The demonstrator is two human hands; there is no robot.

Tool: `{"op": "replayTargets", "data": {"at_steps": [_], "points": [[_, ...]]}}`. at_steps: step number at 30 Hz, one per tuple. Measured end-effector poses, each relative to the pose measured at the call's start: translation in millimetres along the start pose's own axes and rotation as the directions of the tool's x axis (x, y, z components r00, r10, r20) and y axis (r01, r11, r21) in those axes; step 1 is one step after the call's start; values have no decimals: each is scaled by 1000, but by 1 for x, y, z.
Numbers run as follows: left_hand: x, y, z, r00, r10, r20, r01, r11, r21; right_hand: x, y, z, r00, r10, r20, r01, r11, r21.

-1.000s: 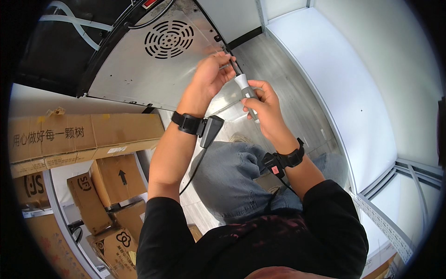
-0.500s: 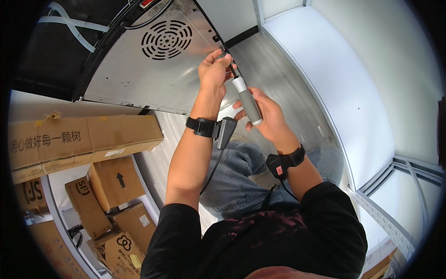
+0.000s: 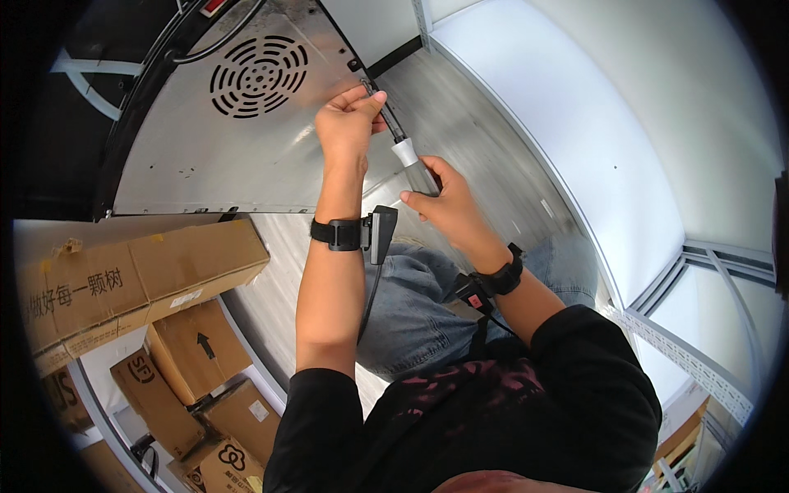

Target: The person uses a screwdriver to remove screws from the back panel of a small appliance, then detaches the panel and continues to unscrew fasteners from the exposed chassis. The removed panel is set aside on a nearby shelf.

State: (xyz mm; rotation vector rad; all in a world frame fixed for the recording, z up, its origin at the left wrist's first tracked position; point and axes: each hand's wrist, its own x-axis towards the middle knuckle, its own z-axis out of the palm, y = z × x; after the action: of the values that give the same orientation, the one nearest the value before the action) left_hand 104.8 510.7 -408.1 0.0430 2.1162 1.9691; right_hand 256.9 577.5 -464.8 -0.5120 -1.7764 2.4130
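A screwdriver (image 3: 422, 176) with a grey and white handle slants up along the edge of a silver metal panel (image 3: 238, 168). My right hand (image 3: 450, 204) is closed round the lower part of its handle, covering the butt end. Near the tip, my left hand (image 3: 343, 127) pinches the dark shaft between thumb and fingers, close against the panel's edge. Whether a screw sits at the tip is too small to make out. The panel has a round pattern of vent slots (image 3: 260, 77) and belongs to a large black-framed appliance.
A long cardboard box (image 3: 177, 261) lies at the left, above a shelf with several brown cartons (image 3: 200, 345). White shelving (image 3: 567, 123) curves along the right side. A black cable (image 3: 215, 49) and pale hoses (image 3: 94, 89) run at the appliance's upper left. Grey wood-look floor (image 3: 485, 140) lies between.
The view has shifted, so the panel appears farther left. My right hand has closed farther over the handle, whose butt end showed before. My left hand stays near the tip.
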Motion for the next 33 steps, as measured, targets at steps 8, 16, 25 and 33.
{"op": "replayTargets", "data": {"at_steps": [8, 16, 25, 33], "points": [[4, -2, -4, 999, -18, 30, 20, 997, -71, 0, -5, -14, 928, 240, 284, -356, 794, 492], [-1, 7, 5, 1000, 1, -5, 0, 995, 104, 11, 18, 1, 995, 48, 92, -50, 999, 11], [1, 2, 0, 998, -58, -28, 58, 998, 14, 12, 16, -12, 905, 127, 407, -367, 718, 592], [0, 8, 2, 995, -60, -84, 77, 974, 213, 15, 19, -11, 976, 124, 181, -156, 972, 175]]}}
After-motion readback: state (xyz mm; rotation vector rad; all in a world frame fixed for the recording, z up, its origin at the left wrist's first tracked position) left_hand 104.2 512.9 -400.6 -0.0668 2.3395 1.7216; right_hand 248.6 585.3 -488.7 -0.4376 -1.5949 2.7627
